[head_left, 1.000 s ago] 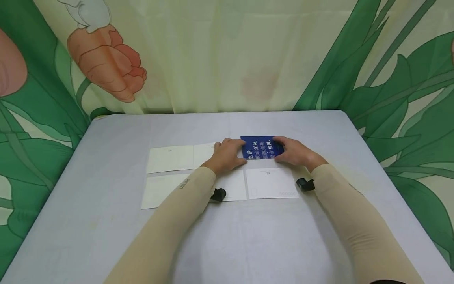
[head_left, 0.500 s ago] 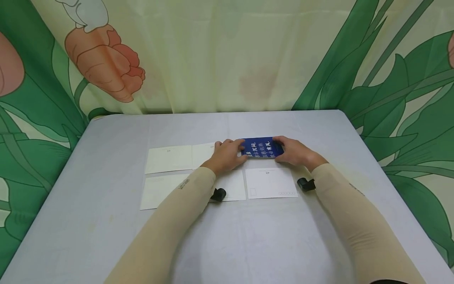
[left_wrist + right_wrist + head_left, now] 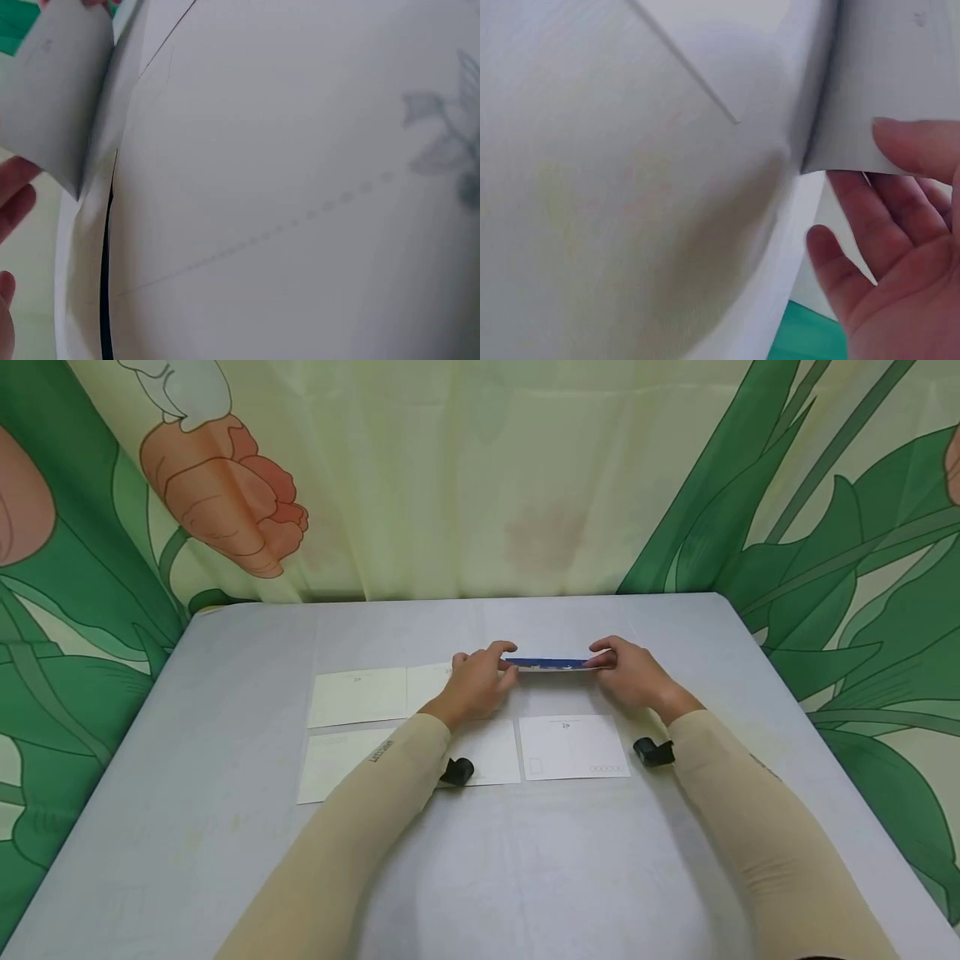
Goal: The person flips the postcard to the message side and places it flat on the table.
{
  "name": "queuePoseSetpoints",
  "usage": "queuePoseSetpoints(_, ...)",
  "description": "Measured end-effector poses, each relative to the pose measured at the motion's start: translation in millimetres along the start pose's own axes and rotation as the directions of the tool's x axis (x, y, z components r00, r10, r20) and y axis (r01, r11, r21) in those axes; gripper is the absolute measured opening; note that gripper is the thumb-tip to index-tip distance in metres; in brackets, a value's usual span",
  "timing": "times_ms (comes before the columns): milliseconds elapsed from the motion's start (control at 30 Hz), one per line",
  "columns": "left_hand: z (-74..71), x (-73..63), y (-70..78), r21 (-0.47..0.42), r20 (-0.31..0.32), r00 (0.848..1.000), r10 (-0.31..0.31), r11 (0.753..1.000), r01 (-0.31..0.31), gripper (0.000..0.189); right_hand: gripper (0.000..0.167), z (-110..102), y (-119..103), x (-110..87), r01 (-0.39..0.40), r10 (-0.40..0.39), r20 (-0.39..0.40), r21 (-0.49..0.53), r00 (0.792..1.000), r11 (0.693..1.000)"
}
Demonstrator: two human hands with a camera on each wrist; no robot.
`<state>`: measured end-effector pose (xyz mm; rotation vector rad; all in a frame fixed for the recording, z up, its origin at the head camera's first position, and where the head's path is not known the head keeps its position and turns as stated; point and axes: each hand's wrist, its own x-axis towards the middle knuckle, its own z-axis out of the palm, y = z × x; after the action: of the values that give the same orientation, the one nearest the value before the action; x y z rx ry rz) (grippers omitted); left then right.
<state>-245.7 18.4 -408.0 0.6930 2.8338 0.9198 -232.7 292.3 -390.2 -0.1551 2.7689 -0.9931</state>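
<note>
Both hands hold a blue postcard [image 3: 547, 664] with white lettering near the back of the table. It is tipped so that the head view catches it almost edge-on. Its pale back [image 3: 900, 75] faces the wrist cameras and bows slightly. My left hand [image 3: 474, 685] grips the left end. At the right end, my right hand [image 3: 636, 675] pinches the card, its thumb on the pale back and fingers behind. Below lie white cards in two rows: a front-right card [image 3: 574, 747], a front-middle card [image 3: 495, 752] partly under the left arm, and a back-left card [image 3: 358, 697].
A front-left card [image 3: 337, 760] is partly covered by the left forearm, and another back-row card [image 3: 427, 681] by the left hand. White cloth covers the table [image 3: 570, 877]. Behind it hangs a curtain [image 3: 450, 477] printed with leaves and a carrot.
The blue postcard has come up from lying face up to standing tilted, its lettered face turning away from the head view. Both hands have moved slightly up and back with it.
</note>
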Motion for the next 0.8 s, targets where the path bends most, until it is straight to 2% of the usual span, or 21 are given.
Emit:
queuePoseSetpoints(100, -1.7, -0.5, 0.4, -0.049, -0.087, 0.996, 0.03, 0.998, -0.035, 0.034, 0.045, -0.3, 1.5, -2.2, -0.01, 0.015, -0.073, 0.076, 0.997, 0.997)
queuePoseSetpoints(200, -2.0, -0.8, 0.5, -0.05, -0.156, 0.986, 0.063, 0.996, -0.071, 0.027, 0.05, 0.0, 1.6, -5.2, -0.007, 0.028, -0.145, 0.148, 0.989, 0.989)
queuePoseSetpoints(400, -2.3, -3.4, 2.1, -0.065, -0.236, 0.968, 0.083, 0.993, -0.101, 0.025, 0.045, 2.5, -3.3, -10.8, -0.04, 0.091, -0.232, 0.217, 0.968, 0.975)
queuePoseSetpoints(500, -2.3, -3.8, 2.8, -0.059, -0.233, 0.967, 0.097, 0.992, -0.114, 0.024, 0.035, 3.1, -5.3, -11.9, -0.039, 0.09, -0.25, 0.201, 0.964, 0.979)
queuePoseSetpoints(600, -2.9, -3.2, 3.9, -0.071, -0.201, 0.974, 0.106, 0.99, -0.123, 0.026, 0.029, 4.0, -6.9, -12.0, -0.022, 0.064, -0.263, 0.159, 0.963, 0.987)
queuePoseSetpoints(800, -5.8, -1.8, 7.3, -0.117, -0.138, 0.986, 0.095, 0.987, -0.111, 0.039, 0.034, 6.4, -9.7, -12.2, -0.013, 0.051, -0.246, 0.153, 0.968, 0.988)
